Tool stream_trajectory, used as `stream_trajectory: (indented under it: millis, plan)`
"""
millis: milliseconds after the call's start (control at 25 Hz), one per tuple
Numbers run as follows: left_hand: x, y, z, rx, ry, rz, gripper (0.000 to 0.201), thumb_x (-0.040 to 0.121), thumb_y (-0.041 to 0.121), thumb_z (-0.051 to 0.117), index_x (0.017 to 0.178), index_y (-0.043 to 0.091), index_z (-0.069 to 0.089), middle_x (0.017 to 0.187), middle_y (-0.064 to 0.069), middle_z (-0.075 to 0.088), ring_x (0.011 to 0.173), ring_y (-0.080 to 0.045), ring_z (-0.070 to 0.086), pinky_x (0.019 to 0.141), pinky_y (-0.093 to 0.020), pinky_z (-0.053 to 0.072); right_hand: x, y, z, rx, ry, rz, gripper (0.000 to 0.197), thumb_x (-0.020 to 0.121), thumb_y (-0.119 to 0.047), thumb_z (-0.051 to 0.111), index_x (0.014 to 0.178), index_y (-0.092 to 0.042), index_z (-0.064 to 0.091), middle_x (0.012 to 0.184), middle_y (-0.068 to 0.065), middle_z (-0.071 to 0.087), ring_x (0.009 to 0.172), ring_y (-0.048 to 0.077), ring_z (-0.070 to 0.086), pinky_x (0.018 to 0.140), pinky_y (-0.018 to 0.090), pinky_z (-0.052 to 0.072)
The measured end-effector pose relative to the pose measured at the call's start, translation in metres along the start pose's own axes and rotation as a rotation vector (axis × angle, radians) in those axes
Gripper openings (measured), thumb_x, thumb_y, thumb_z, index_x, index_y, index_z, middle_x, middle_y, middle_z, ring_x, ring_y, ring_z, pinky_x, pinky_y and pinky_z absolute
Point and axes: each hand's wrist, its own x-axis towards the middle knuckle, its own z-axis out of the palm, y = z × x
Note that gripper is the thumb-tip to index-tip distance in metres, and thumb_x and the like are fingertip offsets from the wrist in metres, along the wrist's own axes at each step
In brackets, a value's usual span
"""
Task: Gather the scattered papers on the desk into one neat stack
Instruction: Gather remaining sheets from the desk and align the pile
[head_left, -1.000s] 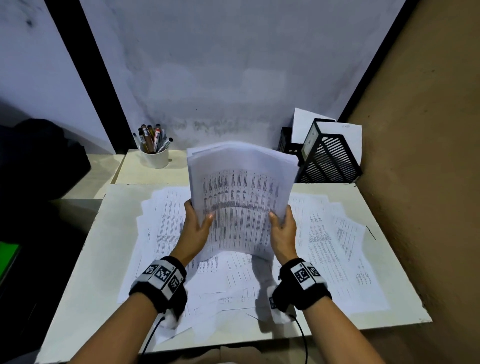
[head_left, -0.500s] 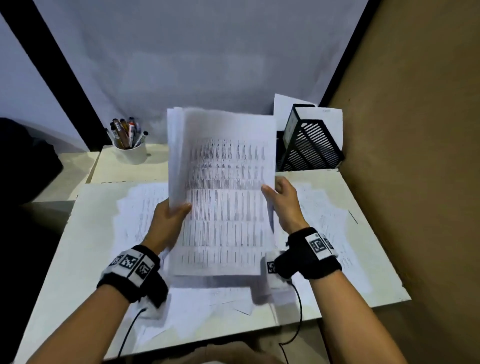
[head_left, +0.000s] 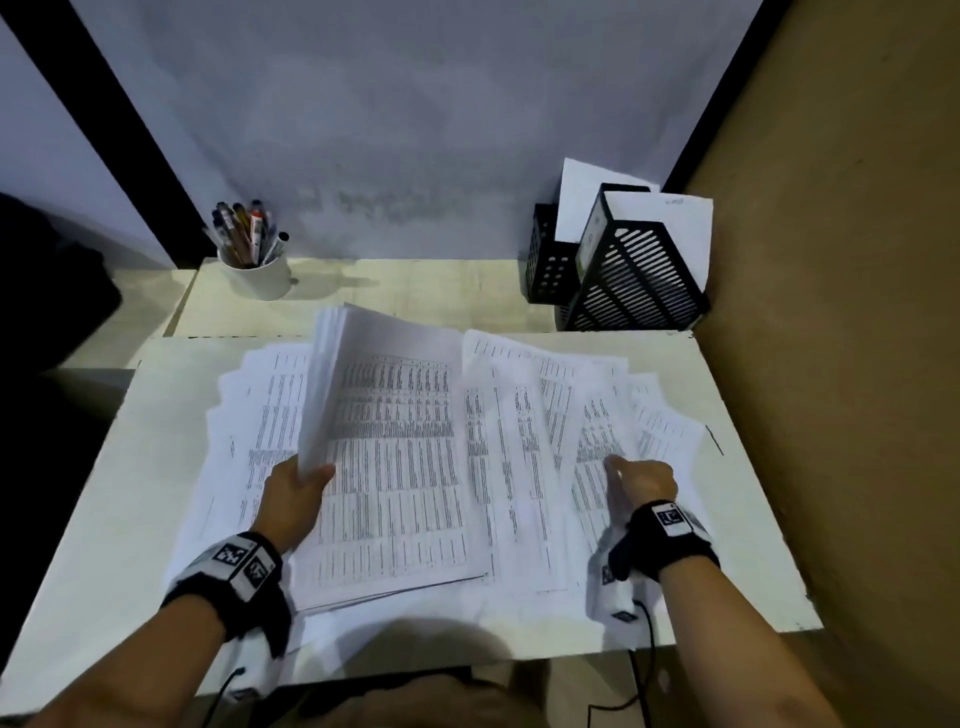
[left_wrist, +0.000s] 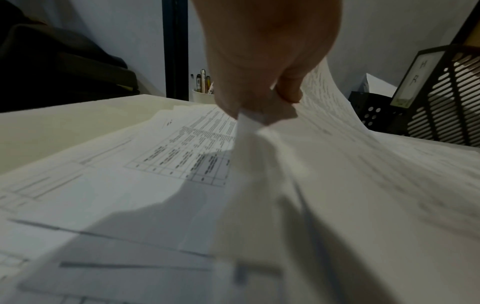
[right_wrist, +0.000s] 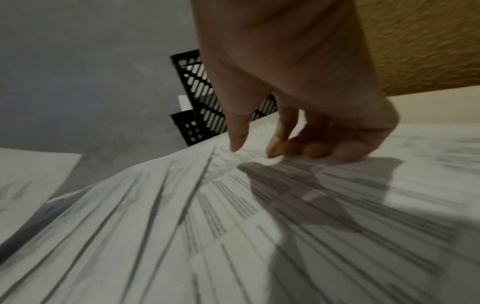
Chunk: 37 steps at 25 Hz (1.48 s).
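Half a second ago both hands were holding the gathered stack (head_left: 395, 467) upright in the air; now it is lying low over the desk (head_left: 104, 519), its left edge curling up. The left hand (head_left: 293, 496) is still gripping that left edge, thumb on top and fingers (left_wrist: 288, 90) underneath, pinching the sheets. The right hand (head_left: 644, 478) has let go of the stack and is reaching onto the loose papers (head_left: 597, 415) fanned out to the right, its fingers (right_wrist: 275, 144) curling down with the tips touching the top sheet; whether they are pinching a sheet is not clear. More loose sheets (head_left: 249, 415) are lying spread under and to the left of the stack.

Counted: two hands, one gathered stack, too many overlapping loose sheets to number. At the back of the desk, one white cup (head_left: 257, 273) is holding several pens, and two black file holders (head_left: 623, 275) are standing at the right, each with white paper in it.
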Motion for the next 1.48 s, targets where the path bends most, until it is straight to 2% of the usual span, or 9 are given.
stream_trajectory:
  millis: [120,240,320,400,480,640,1120,1360,1480]
  plan:
    - [0.004,0.001,0.000,0.002,-0.015,0.019,0.024,0.090,0.015,0.055,0.070,0.007,0.045,0.055,-0.006,0.040,0.053,-0.018,0.038,0.052,-0.027,0.031,-0.005,-0.007,0.004,-0.186,0.052,0.004,0.091,0.073,-0.049,0.069,0.139,-0.005,0.027,0.143,0.024,0.026,0.131,0.041,0.029,0.104,0.051,0.030]
    - [0.007,0.004,0.001,-0.001,-0.015,0.030,0.026,0.089,0.014,0.055,0.067,0.009,0.043,0.056,-0.005,0.039,0.051,-0.016,0.035,0.051,-0.025,0.030,-0.006,-0.007,0.013,-0.187,-0.012,-0.017,0.110,0.071,-0.049,0.073,0.148,-0.007,0.007,0.151,0.023,0.021,0.134,0.041,0.033,0.105,0.051,0.034]
    - [0.007,0.004,0.005,-0.015,-0.005,0.025,0.023,0.089,0.013,0.056,0.070,0.006,0.045,0.056,-0.005,0.039,0.050,-0.015,0.034,0.050,-0.025,0.030,-0.009,-0.010,0.018,-0.166,-0.074,-0.087,0.092,0.072,-0.043,0.073,0.140,0.001,0.029,0.131,0.020,0.051,0.105,0.033,0.059,0.082,0.036,0.052]
    - [0.007,0.003,0.007,-0.018,0.004,0.011,0.019,0.089,0.013,0.055,0.075,0.004,0.047,0.056,-0.006,0.040,0.050,-0.016,0.035,0.049,-0.024,0.030,-0.017,-0.018,0.019,-0.111,-0.102,-0.133,0.072,0.073,-0.038,0.074,0.124,0.005,0.048,0.107,0.018,0.063,0.077,0.025,0.058,0.064,0.026,0.049]
    - [0.007,0.000,0.009,-0.019,-0.004,-0.005,0.018,0.089,0.014,0.055,0.077,0.003,0.048,0.057,-0.008,0.041,0.050,-0.016,0.037,0.050,-0.025,0.032,-0.023,-0.022,0.023,-0.057,-0.139,-0.166,0.065,0.074,-0.034,0.075,0.119,0.007,0.052,0.101,0.017,0.062,0.079,0.026,0.057,0.068,0.028,0.048]
    - [0.003,-0.010,0.017,-0.035,0.013,-0.069,0.018,0.089,0.015,0.055,0.078,0.003,0.048,0.056,-0.008,0.042,0.050,-0.017,0.039,0.050,-0.027,0.034,-0.038,-0.027,0.043,-0.077,-0.169,-0.164,0.060,0.078,-0.023,0.072,0.125,0.006,0.048,0.122,0.020,0.059,0.106,0.034,0.061,0.076,0.031,0.048]
    - [0.002,-0.011,0.000,-0.096,-0.018,-0.036,0.026,0.088,0.015,0.057,0.066,0.012,0.044,0.055,-0.005,0.040,0.050,-0.016,0.036,0.050,-0.026,0.029,-0.044,-0.058,-0.033,-0.046,0.112,-0.547,0.031,0.086,-0.013,0.060,0.112,0.004,0.062,0.105,0.024,0.066,0.086,0.031,0.060,0.075,0.031,0.047]
    - [-0.003,-0.004,-0.012,-0.090,-0.041,0.023,0.026,0.089,0.012,0.055,0.066,0.010,0.043,0.055,-0.004,0.038,0.049,-0.016,0.034,0.049,-0.025,0.027,-0.084,-0.081,-0.103,-0.055,0.352,-0.667,0.029,0.088,-0.010,0.056,0.113,0.004,0.062,0.104,0.027,0.065,0.095,0.038,0.062,0.076,0.034,0.046]
    - [0.001,0.007,-0.019,-0.108,-0.052,0.058,0.022,0.090,0.013,0.055,0.072,0.006,0.044,0.057,-0.004,0.037,0.051,-0.016,0.033,0.050,-0.026,0.026,-0.120,-0.095,-0.156,0.182,0.466,-0.741,0.025,0.085,-0.008,0.059,0.108,0.001,0.065,0.090,0.013,0.065,0.086,0.020,0.060,0.056,0.010,0.046]
